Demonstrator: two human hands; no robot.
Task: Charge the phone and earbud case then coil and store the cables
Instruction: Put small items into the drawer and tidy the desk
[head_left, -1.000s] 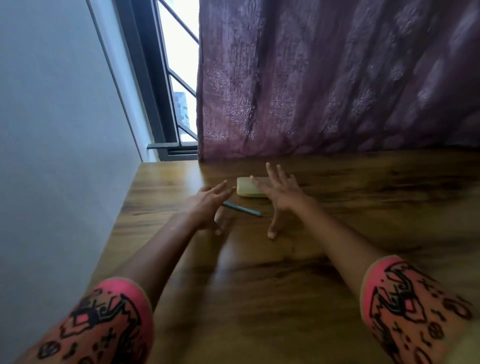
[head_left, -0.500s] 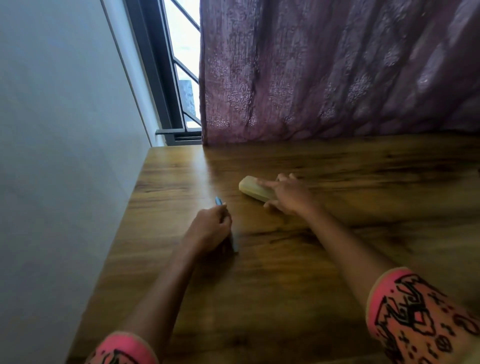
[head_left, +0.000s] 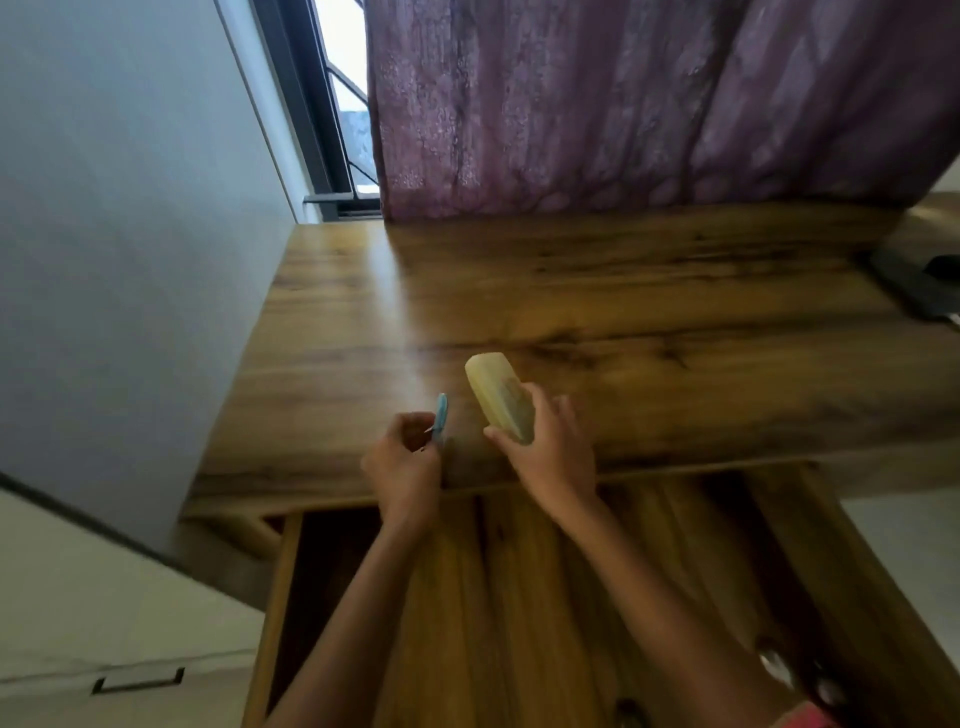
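Our left hand (head_left: 402, 465) now has its fingers curled round the thin blue piece (head_left: 441, 413) — half a second ago that lay flat on the desk top (head_left: 623, 291) — and holds it upright near the front edge. Just beside it, the pale yellow phone (head_left: 498, 397) is off the wood too, gripped at its near end by our right hand (head_left: 553, 449). Both are picked up; charging, we judge, has not begun.

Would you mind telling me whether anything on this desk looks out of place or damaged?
Nothing looks spilled or broken. The left hand pinches a thin blue item, the right hand holds a yellowish device tilted above the wooden desk. Only the drawer beneath stands pulled open.
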